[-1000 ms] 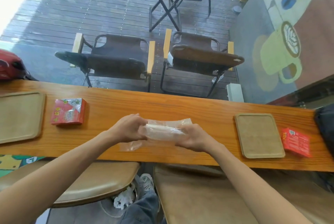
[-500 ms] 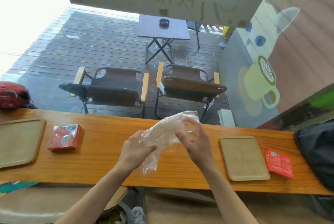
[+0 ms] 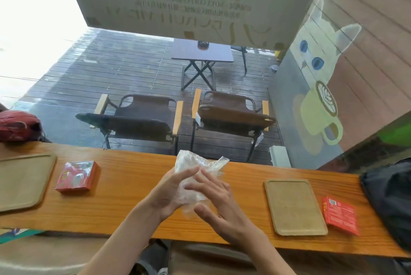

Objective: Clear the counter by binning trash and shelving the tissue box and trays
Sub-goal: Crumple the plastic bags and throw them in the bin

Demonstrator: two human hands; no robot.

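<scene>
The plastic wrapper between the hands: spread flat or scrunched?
Scrunched. The clear plastic wrapper is bunched between the left hand and right hand, crinkled ends sticking up, held above the counter.

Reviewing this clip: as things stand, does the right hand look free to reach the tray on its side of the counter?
Probably not yet. The right hand and left hand are pressed around the clear plastic wrapper. The path along the counter to the tray looks unobstructed, so dropping the wrapper would free it.

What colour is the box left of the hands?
Red, with a pale printed picture on top; the box shows clearly in the head view.
</scene>
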